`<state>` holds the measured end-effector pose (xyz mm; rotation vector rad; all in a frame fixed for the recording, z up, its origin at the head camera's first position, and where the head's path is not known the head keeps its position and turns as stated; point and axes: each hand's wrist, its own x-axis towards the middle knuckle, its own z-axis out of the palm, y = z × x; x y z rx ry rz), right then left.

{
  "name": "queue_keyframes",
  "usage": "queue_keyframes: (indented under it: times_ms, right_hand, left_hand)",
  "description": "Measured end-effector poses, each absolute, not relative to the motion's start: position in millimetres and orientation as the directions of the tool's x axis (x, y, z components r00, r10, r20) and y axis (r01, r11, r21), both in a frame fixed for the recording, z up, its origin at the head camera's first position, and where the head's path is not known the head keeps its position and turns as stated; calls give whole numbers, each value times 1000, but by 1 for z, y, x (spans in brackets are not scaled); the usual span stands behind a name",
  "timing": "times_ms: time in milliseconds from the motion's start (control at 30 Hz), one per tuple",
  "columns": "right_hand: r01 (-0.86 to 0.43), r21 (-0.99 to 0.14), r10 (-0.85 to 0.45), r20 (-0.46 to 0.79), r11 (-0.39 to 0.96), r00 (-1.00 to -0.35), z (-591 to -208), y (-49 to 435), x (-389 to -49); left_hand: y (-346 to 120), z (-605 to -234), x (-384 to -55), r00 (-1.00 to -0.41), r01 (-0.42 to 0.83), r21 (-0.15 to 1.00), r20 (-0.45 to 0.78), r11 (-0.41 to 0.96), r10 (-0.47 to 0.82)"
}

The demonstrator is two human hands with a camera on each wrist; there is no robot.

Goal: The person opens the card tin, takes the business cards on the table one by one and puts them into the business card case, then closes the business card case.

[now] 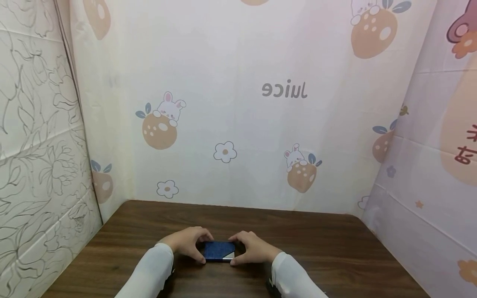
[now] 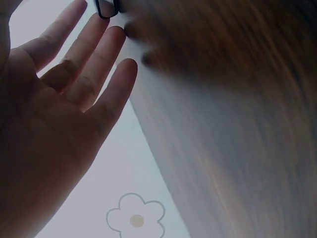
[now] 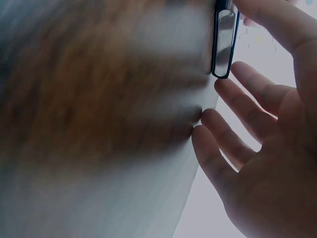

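A small flat card case [image 1: 219, 250], covered in blue cloth with a silver triangle at one corner, lies on the wooden table between both hands. At its left end is my left hand [image 1: 189, 243], thumb at the near corner and a finger at the far corner. My right hand [image 1: 255, 248] pinches the right end the same way. In the right wrist view the case's shiny, dark-rimmed end [image 3: 225, 44] sits between thumb and fingers. The left wrist view shows only a bit of the other end [image 2: 106, 9], by the fingertips; the thumb is out of frame.
The dark wood table [image 1: 316, 240] reaches back to a printed cloth wall [image 1: 231, 116] with rabbits, fruit and flowers. Patterned cloth sides stand left [image 1: 37, 145] and right [image 1: 417, 165]. White sleeves cover both forearms.
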<state>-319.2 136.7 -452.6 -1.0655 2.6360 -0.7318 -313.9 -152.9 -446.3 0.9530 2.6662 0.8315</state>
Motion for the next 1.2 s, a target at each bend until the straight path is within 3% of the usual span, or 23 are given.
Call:
queue_keyframes:
  times_ms: [1200]
  right_hand:
    - [-555,-470,-650,-56,686,-758,-450,170,-320]
  left_hand:
    - [-113,-443,-314,-766,556,520,18,648,643]
